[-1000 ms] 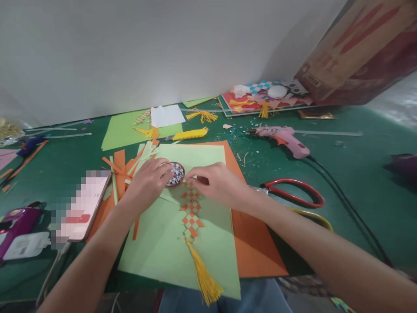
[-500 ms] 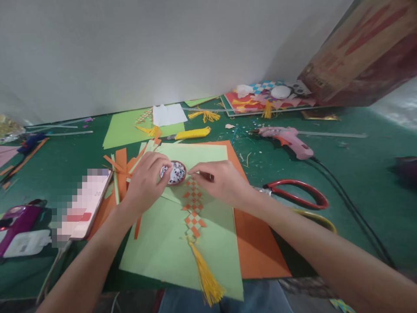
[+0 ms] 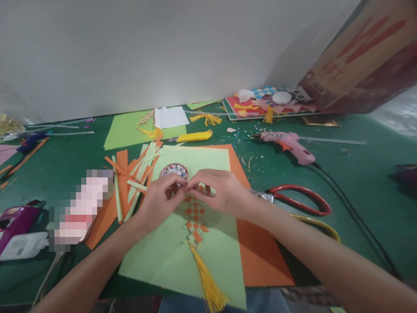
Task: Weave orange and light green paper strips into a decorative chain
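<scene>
A woven orange-and-green paper piece (image 3: 194, 216) with a yellow tassel (image 3: 209, 284) lies on a light green sheet (image 3: 169, 248). My left hand (image 3: 162, 201) and my right hand (image 3: 219, 191) meet fingertip to fingertip at its top end, both pinched closed on something too small to make out. A round red-rimmed dish of googly eyes (image 3: 175, 170) sits just beyond my left fingers, untouched.
An orange sheet (image 3: 260, 252) lies under the green one. Red-handled scissors (image 3: 298, 200) rest to the right, a pink glue gun (image 3: 289, 145) with its cable behind them. Cut paper strips (image 3: 130, 180) and a phone (image 3: 83, 208) lie to the left. A yellow utility knife (image 3: 192, 137) lies further back.
My left hand has left the dish of googly eyes and come back toward me to meet my right hand at the top of the woven piece. The camera tilted slightly.
</scene>
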Available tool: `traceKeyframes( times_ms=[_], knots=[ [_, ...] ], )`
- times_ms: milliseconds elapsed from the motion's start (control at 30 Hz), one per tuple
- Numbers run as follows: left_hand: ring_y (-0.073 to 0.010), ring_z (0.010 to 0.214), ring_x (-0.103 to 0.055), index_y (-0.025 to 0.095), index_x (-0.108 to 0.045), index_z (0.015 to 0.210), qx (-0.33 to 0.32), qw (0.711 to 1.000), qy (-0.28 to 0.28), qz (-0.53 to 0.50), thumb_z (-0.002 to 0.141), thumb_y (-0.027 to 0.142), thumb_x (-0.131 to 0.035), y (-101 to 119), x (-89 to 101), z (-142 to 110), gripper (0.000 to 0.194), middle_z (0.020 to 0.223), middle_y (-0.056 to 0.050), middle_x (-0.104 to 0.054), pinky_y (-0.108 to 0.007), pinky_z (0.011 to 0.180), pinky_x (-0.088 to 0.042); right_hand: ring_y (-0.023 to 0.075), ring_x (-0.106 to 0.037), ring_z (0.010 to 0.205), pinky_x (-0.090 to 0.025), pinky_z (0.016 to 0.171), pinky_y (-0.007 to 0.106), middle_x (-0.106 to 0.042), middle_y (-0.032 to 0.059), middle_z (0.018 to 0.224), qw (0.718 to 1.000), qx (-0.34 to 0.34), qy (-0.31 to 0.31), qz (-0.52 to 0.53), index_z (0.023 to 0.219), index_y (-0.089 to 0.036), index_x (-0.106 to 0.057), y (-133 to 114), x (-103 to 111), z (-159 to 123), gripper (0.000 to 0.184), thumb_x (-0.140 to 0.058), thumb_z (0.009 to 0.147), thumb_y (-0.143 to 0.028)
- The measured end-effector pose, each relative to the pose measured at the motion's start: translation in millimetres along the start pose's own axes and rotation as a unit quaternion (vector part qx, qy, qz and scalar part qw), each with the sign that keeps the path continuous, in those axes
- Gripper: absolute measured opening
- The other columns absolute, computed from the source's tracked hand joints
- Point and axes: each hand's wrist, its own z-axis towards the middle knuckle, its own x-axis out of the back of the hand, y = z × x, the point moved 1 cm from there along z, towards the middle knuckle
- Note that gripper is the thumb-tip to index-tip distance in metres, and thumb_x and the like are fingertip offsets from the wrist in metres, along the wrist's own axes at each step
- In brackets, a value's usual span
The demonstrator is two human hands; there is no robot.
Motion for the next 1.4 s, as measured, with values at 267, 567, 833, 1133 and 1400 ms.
traceKeyframes(
  times_ms=[267, 567, 833, 1133, 1400],
  knots=[
    [-0.0040, 0.037, -0.043, 0.015, -0.059, 0.068, 0.161, 0.969, -0.023, -0.186, 0.076, 0.025, -0.057, 6.6, 1.5, 0.5, 0.012, 0.052, 0.005, -0.053, -0.016, 0.034, -0.029, 0.0091, -0.055, 0.056, -0.039, 0.052, 0.019, -0.067, 0.0011, 0.069, 0.997, 0.033, 0.030, -0.064, 0.082, -0.015, -0.064, -0.4, -0.1, -2.6, 0.011, -0.054, 0.084, -0.013],
    [-0.0029, 0.038, -0.044, 0.015, -0.063, 0.068, 0.181, 0.955, -0.025, -0.232, 0.073, 0.022, -0.064, 7.5, 1.1, -2.5, 0.008, 0.051, 0.006, -0.054, -0.014, 0.036, -0.032, 0.0102, -0.058, 0.058, -0.039, 0.052, 0.019, -0.066, 0.0028, 0.067, 0.996, 0.061, 0.016, -0.070, 0.076, -0.014, -0.062, 2.7, -0.4, -3.9, 0.019, -0.048, 0.088, -0.013],
    [-0.0035, 0.038, -0.047, 0.016, -0.066, 0.072, 0.168, 0.958, 0.007, -0.233, 0.074, 0.022, -0.063, 4.7, 0.8, -2.6, 0.007, 0.055, 0.004, -0.060, -0.015, 0.039, -0.037, 0.0103, -0.054, 0.055, -0.035, 0.050, 0.020, -0.063, 0.0018, 0.062, 0.992, 0.034, 0.037, -0.113, 0.077, -0.015, -0.061, 3.6, -1.0, -4.6, 0.018, -0.047, 0.087, -0.014],
    [-0.0049, 0.039, -0.045, 0.016, -0.065, 0.068, 0.128, 0.976, 0.028, -0.174, 0.075, 0.018, -0.058, 7.2, 0.0, -1.5, 0.009, 0.046, 0.005, -0.053, -0.016, 0.038, -0.034, 0.0080, -0.049, 0.051, -0.036, 0.051, 0.020, -0.064, 0.0000, 0.065, 0.998, 0.002, 0.028, -0.065, 0.078, -0.016, -0.059, 1.0, -2.2, -3.8, 0.015, -0.047, 0.086, -0.014],
    [-0.0061, 0.037, -0.044, 0.017, -0.063, 0.066, 0.089, 0.988, 0.020, -0.125, 0.077, 0.020, -0.056, 8.1, 0.9, -2.5, 0.013, 0.043, 0.005, -0.051, -0.017, 0.038, -0.035, 0.0090, -0.054, 0.055, -0.036, 0.051, 0.020, -0.067, 0.0014, 0.068, 0.997, 0.008, 0.016, -0.071, 0.079, -0.016, -0.059, -0.1, 0.0, -3.2, 0.014, -0.046, 0.086, -0.015]
  ],
)
